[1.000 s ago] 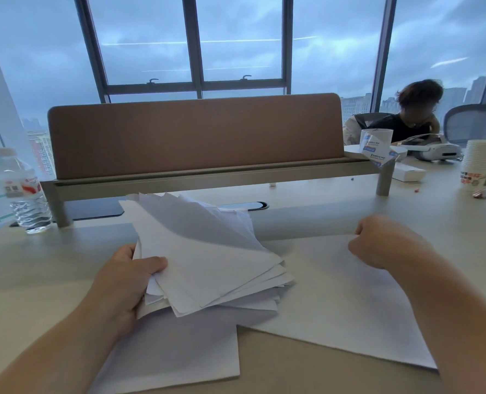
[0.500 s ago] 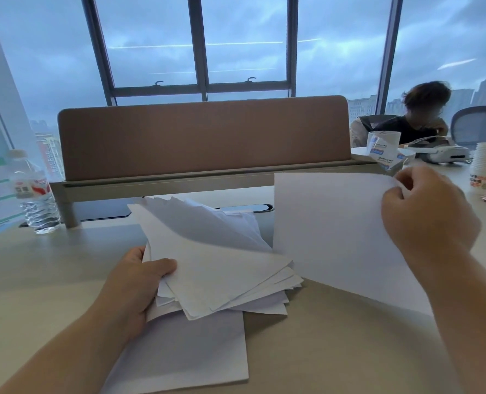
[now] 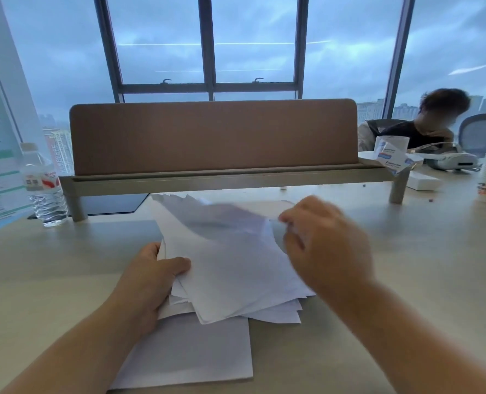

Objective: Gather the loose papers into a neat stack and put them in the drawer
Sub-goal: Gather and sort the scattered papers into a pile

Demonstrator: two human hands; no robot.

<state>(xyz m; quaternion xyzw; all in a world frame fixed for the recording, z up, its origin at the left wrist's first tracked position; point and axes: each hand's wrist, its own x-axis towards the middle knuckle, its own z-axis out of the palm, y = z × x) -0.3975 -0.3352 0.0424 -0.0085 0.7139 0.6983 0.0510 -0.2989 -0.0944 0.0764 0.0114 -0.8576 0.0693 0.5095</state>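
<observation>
Head view: left hand [image 3: 148, 277] pinches the ragged paper stack [image 3: 230, 268], right hand [image 3: 321, 245] blurred, grip unclear; sheets could slide askew.

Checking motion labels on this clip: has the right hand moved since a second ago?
Yes. The right hand went from the desk at the right, up and leftward, and is now over the paper stack, below the brown divider panel.

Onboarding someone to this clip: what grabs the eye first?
The messy pile of white papers at centre desk, the left hand gripping its left edge and the blurred right hand at the top sheet's far corner. Behind stands a brown desk divider; a water bottle stands at far left.
</observation>
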